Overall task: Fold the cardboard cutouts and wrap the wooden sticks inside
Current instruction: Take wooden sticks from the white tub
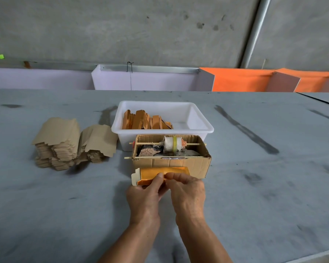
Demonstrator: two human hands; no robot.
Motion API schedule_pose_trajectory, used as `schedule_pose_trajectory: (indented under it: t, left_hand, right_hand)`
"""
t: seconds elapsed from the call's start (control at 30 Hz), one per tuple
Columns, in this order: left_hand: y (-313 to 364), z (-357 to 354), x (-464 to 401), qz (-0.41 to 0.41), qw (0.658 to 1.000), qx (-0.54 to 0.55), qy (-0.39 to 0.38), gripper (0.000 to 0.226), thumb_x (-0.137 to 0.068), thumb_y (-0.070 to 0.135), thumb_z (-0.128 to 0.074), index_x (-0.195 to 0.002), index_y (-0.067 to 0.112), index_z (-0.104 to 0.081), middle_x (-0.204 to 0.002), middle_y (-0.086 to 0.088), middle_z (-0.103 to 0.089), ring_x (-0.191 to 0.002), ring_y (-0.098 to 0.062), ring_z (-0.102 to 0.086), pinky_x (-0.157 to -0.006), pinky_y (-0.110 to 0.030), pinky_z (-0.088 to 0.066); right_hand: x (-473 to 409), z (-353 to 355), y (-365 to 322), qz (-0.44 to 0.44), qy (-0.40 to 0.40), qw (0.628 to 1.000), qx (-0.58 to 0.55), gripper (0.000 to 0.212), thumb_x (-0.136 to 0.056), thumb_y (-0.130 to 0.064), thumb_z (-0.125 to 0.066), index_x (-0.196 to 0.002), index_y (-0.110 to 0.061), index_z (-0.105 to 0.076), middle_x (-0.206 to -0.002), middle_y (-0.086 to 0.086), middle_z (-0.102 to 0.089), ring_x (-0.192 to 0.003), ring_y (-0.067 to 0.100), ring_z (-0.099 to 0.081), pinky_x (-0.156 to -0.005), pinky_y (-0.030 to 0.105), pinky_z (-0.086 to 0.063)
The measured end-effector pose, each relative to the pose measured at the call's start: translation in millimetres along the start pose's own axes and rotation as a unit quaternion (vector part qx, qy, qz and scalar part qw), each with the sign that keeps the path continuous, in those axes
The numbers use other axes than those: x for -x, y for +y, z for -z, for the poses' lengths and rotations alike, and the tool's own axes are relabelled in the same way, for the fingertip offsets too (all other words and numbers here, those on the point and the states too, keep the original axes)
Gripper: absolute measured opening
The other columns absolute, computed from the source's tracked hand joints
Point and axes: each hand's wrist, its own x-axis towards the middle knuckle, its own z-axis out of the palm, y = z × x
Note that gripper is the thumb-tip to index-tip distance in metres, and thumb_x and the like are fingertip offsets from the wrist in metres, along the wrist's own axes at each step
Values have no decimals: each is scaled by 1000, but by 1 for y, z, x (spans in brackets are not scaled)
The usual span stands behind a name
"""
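Observation:
An orange-faced cardboard cutout [156, 172] lies partly folded on the grey table, just in front of a small cardboard box [171, 163]. My left hand [146, 192] and my right hand [186, 188] meet at its near edge, thumbs and fingers pinching the folded flap. A stack of flat brown cutouts [72, 143] sits to the left. Folded orange pieces [144, 120] stand in the white plastic tub [198, 128] behind the box. Thin wooden sticks [141, 157] lie across the box top, one carrying a white roll [171, 143]. Any stick inside the held cutout is hidden.
The grey table [254, 186] stretches wide on both sides, with dark smears on its right half. White and orange panels [235, 80] stand along the far edge against a concrete wall. The table's near right corner edge shows at the bottom right.

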Motion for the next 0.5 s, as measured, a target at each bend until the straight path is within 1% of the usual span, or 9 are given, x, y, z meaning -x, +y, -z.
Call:
schedule_pose_trajectory:
  t: [0.1, 0.2, 0.23, 0.3, 0.33, 0.4, 0.43, 0.5]
  left_hand:
    - [0, 1, -1, 3, 1000, -5, 1, 6, -78, -5, -69, -81, -2, -67, -72, -13, -71, -65, -21, -70, -54, -24, -57]
    - [1, 0, -3, 12, 1000, -11, 5, 11, -72, -7, -74, -77, -3, -66, -63, -10, -71, -57, -19, -70, -49, -22, -54]
    - [1, 0, -4, 15, 1000, -16, 9, 12, -71, -8, -74, -77, -3, -66, -62, -11, -70, -56, -19, -69, -48, -23, -54]
    - [0, 1, -7, 24, 999, -27, 16, 15, -70, -10, -74, -82, -5, -65, -70, -16, -69, -60, -23, -69, -49, -26, -56]
    - [0, 2, -8, 31, 999, -27, 19, 19, -70, -10, -73, -86, -6, -64, -76, -19, -69, -64, -27, -69, -51, -28, -58]
    - [-1, 2, -10, 39, 999, -23, 28, 24, -71, -10, -73, -93, -6, -63, -82, -21, -68, -71, -30, -68, -53, -28, -58]
    - [-2, 2, -10, 38, 998, -22, 32, 22, -72, -9, -72, -92, -5, -63, -82, -20, -67, -71, -30, -67, -52, -27, -58]
    - [-1, 0, -9, 40, 998, -15, 42, 16, -73, -8, -72, -85, -1, -64, -81, -18, -66, -67, -28, -64, -51, -26, -57]
  right_hand:
    - [1, 1, 1, 6, -2, 1000, 5, 22, -81, -6, -66, -72, -26, -73, -69, -14, -65, -64, -2, -57, -53, 13, -41]
    - [3, 3, 0, 7, -11, 1000, 17, 20, -80, -9, -66, -74, -25, -75, -66, -13, -68, -63, -1, -60, -52, 14, -43]
    - [3, 3, 1, 6, -15, 1000, 21, 19, -80, -9, -66, -74, -25, -75, -67, -12, -69, -64, -1, -61, -53, 14, -44]
    - [4, 4, 2, 6, -18, 999, 29, 15, -78, -10, -68, -78, -25, -74, -71, -12, -69, -68, -1, -62, -57, 16, -47]
    - [5, 4, 2, 6, -14, 999, 35, 14, -78, -11, -70, -83, -24, -73, -75, -12, -67, -71, 0, -61, -62, 19, -50]
    - [7, 3, 3, 2, 1, 999, 42, 21, -76, -13, -73, -93, -24, -66, -77, -11, -62, -76, 4, -59, -72, 27, -54]
    - [8, 2, 3, -8, 9, 999, 36, 25, -75, -14, -73, -95, -24, -63, -76, -10, -61, -76, 7, -59, -73, 29, -54]
    - [12, 1, 2, -32, 21, 999, 2, 28, -73, -13, -74, -92, -25, -57, -70, -9, -62, -70, 6, -59, -68, 28, -53]
